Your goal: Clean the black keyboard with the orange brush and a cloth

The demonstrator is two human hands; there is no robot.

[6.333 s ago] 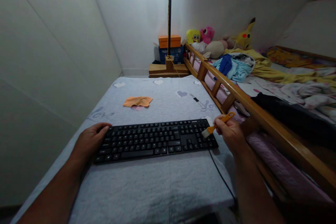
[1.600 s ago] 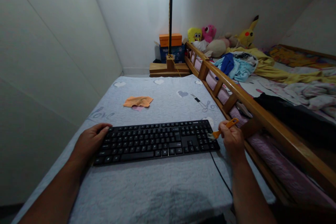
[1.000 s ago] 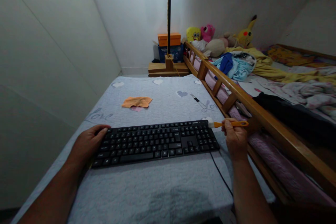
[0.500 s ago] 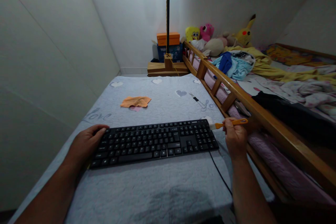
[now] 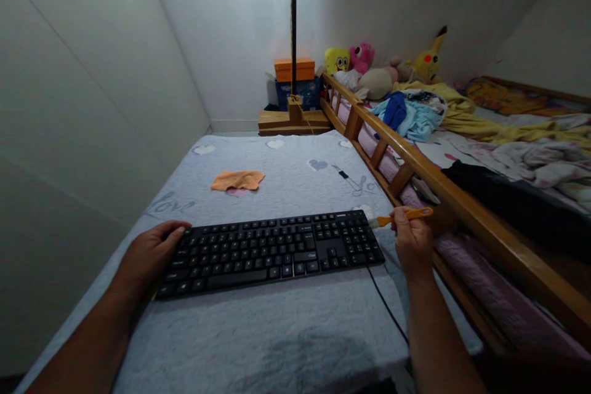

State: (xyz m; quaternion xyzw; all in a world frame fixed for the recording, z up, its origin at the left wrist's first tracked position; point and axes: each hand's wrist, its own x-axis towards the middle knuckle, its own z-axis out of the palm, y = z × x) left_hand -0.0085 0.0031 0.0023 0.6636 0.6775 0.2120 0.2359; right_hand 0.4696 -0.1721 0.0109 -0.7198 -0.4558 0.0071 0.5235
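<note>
A black computer keyboard (image 5: 277, 252) lies on the pale blue quilted cover, its cable running off the near right side. My left hand (image 5: 154, 252) grips the keyboard's left end, thumb along the top edge and the other fingers hidden. In my right hand (image 5: 410, 237) is a small brush (image 5: 384, 220) with an orange handle, pinched between thumb and fingers. The brush's pale bristles point left, at the upper right edge of the keyboard beside the number keys; whether they touch it I cannot tell.
An orange cloth (image 5: 238, 180) lies beyond the keyboard. Farther right is a thin wire tool with a black middle (image 5: 343, 175). A wooden bed rail (image 5: 406, 148) borders the right side, with clothes and plush toys behind it. A pale cabinet (image 5: 83, 104) stands left.
Both hands, the keyboard and the brush hold nearly the same places. The whole view has shifted very slightly.
</note>
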